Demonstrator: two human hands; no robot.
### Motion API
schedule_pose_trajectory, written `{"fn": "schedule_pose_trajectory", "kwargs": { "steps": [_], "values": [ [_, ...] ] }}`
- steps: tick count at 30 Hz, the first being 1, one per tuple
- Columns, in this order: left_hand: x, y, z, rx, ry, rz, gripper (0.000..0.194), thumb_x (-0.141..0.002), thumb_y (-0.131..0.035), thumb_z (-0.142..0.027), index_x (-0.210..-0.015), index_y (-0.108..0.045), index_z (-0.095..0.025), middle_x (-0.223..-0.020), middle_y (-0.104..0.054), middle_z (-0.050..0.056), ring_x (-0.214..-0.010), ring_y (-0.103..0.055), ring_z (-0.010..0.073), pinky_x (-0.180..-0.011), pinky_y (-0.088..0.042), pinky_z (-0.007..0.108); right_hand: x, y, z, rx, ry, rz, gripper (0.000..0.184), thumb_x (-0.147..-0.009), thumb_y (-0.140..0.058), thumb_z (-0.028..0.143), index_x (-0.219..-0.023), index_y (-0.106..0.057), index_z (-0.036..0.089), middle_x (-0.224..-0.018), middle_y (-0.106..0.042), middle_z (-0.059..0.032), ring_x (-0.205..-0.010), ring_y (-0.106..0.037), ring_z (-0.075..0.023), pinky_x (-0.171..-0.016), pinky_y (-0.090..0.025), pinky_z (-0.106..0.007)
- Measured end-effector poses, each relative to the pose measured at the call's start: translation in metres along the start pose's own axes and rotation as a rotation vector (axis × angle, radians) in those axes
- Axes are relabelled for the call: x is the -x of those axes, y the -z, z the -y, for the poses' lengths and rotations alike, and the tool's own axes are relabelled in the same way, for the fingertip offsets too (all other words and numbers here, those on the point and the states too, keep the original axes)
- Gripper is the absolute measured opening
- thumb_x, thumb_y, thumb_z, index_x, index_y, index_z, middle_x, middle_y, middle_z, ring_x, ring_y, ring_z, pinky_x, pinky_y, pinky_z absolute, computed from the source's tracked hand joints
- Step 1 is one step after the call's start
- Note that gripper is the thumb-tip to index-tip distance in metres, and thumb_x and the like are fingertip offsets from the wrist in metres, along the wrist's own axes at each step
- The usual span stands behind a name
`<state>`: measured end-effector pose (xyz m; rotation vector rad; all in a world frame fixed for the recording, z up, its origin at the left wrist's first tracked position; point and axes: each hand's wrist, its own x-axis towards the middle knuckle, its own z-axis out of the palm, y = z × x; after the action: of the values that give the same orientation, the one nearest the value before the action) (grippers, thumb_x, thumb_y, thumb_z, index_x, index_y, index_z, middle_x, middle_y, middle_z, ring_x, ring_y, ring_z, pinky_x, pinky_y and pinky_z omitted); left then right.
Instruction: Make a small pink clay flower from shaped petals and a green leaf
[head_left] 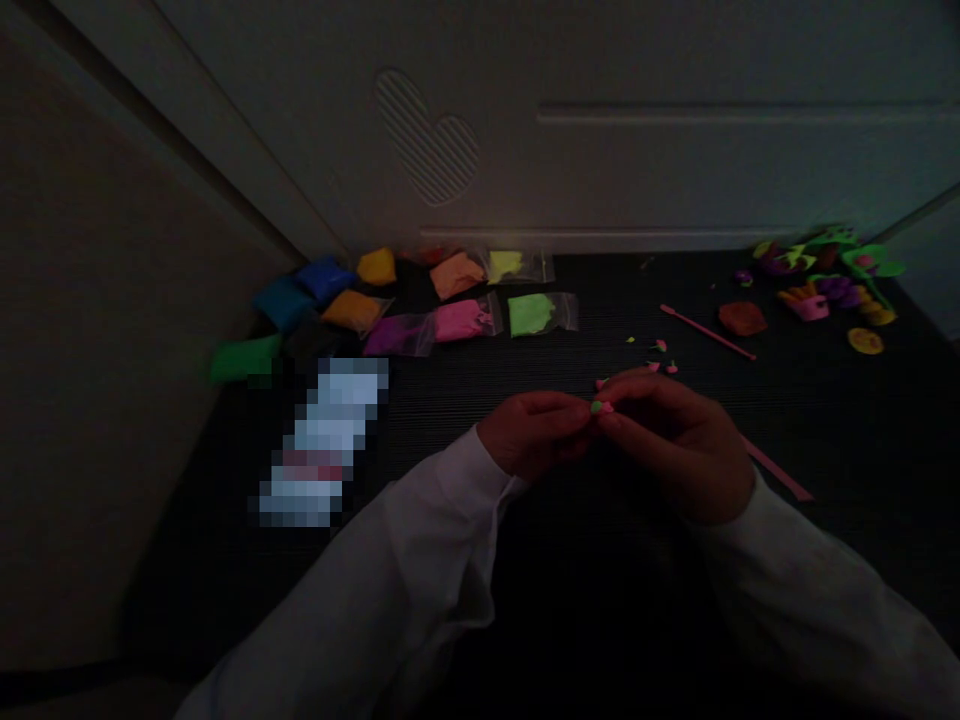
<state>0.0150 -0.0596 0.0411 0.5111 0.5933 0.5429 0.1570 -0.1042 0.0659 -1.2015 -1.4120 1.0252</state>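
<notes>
Head view: two hands meet over the dark bench [450, 400].
Left hand [536, 432]: fingers pinch one side of a tiny pink and green piece [601, 407].
Right hand [679, 440]: fingers pinch its other side.
Near the right hand: small pink bits [658, 346] and a pink stick [708, 332].

Pink clay packet [463, 319], white sleeves [450, 500], striped heart [435, 150]
</notes>
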Motion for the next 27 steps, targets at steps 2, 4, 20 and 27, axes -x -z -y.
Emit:
{"fn": "schedule_pose_trajectory", "kwargs": {
  "steps": [2,4,20,27],
  "values": [
    [-0.0002,0.0,0.0,-0.004,-0.007,0.001,0.026,-0.05,-0.073,-0.027,-0.063,-0.06,-0.01,-0.058,-0.056,0.0,-0.056,-0.049,0.0073,-0.056,-0.033,0.023,-0.0001,-0.0002,0.0001,0.017,0.002,-0.001,0.01,-0.071,-0.059,0.024,-0.081,-0.059,0.022,-0.084,-0.058,-0.0012,-0.074,-0.057,-0.0111,-0.066,-0.049,-0.025],
    [-0.0004,0.0002,0.0001,-0.012,-0.014,0.004,0.025,-0.05,-0.073,-0.028,-0.062,-0.059,-0.01,-0.057,-0.055,-0.001,-0.054,-0.049,0.007,-0.055,-0.033,0.022,-0.0002,-0.0002,0.0003,0.039,0.008,-0.003,0.01,-0.071,-0.059,0.025,-0.08,-0.059,0.022,-0.083,-0.058,-0.0015,-0.075,-0.057,-0.0118,-0.066,-0.049,-0.025],
    [0.0005,-0.0009,-0.0012,-0.017,-0.036,-0.042,0.024,-0.049,-0.073,-0.026,-0.066,-0.062,-0.012,-0.062,-0.058,0.0,-0.054,-0.047,0.0059,-0.053,-0.032,0.021,0.0006,0.0011,0.0023,0.227,0.112,-0.031,0.011,-0.072,-0.057,0.023,-0.083,-0.058,0.023,-0.084,-0.058,-0.0017,-0.081,-0.055,-0.0142,-0.07,-0.045,-0.029],
    [-0.0005,0.0012,-0.0002,-0.035,-0.034,-0.042,0.025,-0.05,-0.073,-0.025,-0.068,-0.062,-0.012,-0.067,-0.06,0.001,-0.055,-0.047,0.0058,-0.054,-0.032,0.022,0.0011,0.0018,0.0026,0.287,0.15,-0.023,0.013,-0.072,-0.055,0.023,-0.085,-0.058,0.024,-0.085,-0.058,-0.002,-0.08,-0.054,-0.0148,-0.072,-0.044,-0.031]
  ]
}}
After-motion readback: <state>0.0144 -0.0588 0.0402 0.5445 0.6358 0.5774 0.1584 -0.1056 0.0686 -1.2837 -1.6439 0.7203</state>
